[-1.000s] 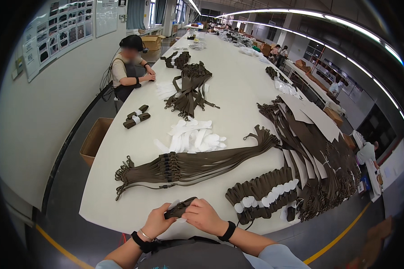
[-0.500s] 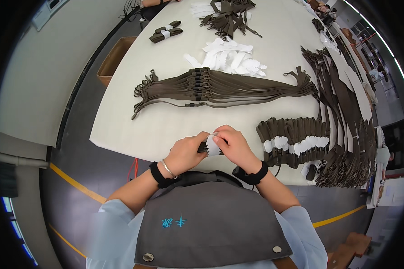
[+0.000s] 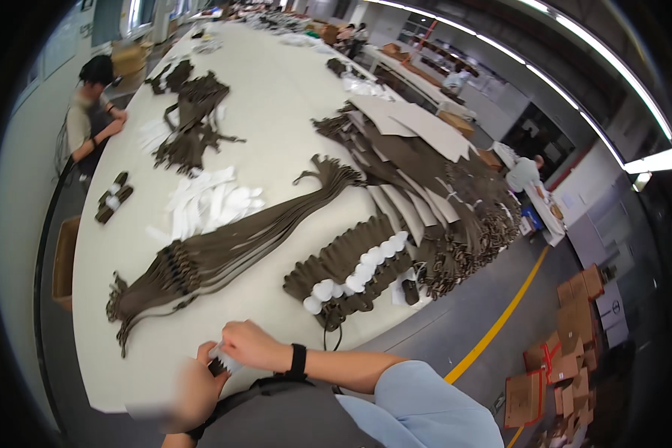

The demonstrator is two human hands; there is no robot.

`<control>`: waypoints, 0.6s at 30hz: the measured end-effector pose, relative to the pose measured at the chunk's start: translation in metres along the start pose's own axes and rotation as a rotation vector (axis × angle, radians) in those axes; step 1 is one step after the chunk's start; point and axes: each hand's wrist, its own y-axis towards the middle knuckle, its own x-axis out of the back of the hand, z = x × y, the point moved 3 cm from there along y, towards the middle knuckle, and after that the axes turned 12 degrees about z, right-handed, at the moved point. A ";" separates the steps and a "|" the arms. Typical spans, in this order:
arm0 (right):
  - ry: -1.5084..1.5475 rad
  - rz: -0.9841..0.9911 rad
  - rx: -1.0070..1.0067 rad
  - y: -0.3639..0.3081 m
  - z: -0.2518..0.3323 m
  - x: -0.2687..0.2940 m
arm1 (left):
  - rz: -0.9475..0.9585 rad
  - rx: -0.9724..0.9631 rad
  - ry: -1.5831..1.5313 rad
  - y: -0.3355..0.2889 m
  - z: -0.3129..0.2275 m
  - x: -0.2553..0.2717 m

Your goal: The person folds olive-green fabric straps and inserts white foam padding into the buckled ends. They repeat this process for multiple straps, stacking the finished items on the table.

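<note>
At the near edge of the table, my left hand grips a small folded bundle of dark webbing strap. My right hand has its fingers closed on the white paper band around that bundle. Most of the bundle is hidden by the fingers, and part of the left hand is blurred. Just beyond lies a long row of loose dark straps with buckles and end hooks. To the right of my hands stand several banded strap bundles packed side by side.
White paper bands lie loose on the table beyond the straps. A heap of dark straps covers the right side. Two banded bundles sit far left, above a brown bin. A person works at the left edge.
The view has swung to the right and up, so the table and my hands appear lower and further left. Both hands stay together on the strap bundle and its band.
</note>
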 end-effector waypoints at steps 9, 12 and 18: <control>-0.091 0.079 -0.007 -0.010 0.014 0.006 | 0.039 -0.035 0.038 0.003 -0.001 0.003; -0.176 0.078 -0.010 -0.009 0.021 0.008 | 0.056 -0.033 0.035 0.005 0.002 0.000; -0.275 0.047 0.044 -0.011 0.022 0.006 | 0.147 0.028 0.009 0.001 -0.005 0.010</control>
